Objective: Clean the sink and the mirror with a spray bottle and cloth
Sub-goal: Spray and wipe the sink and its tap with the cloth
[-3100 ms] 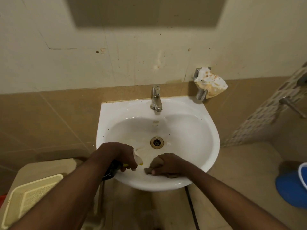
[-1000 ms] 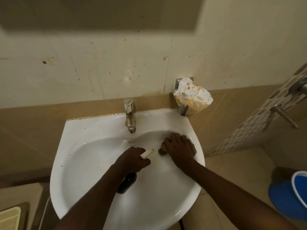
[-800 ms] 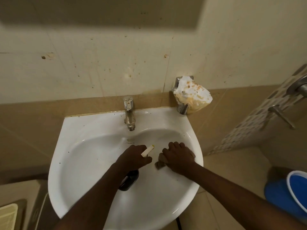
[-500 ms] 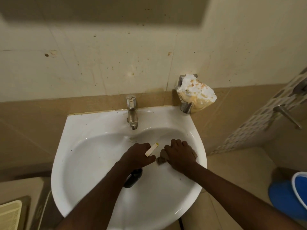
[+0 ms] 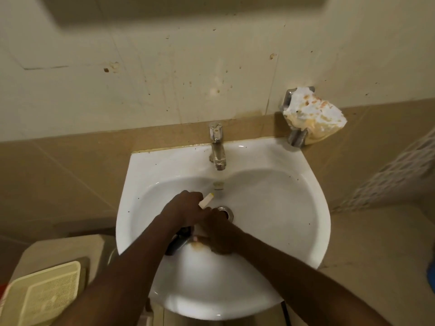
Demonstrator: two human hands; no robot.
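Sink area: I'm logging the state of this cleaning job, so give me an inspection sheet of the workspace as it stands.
Surface: white sink, dark specks on its rim, brownish stain on the near basin wall beside the right hand.
Job's things: spray bottle gripped in the left hand, nozzle toward the tap; cloth hidden under the right hand; mirror not in view.
Clutter: stained wad on a metal holder right of the tap.
Hands: left hand grips the bottle; right hand presses low in the basin by the drain.
Cables: dark line under the sink's right edge.
Surroundings: spotted wall, tan tiles, cream basket lower left.
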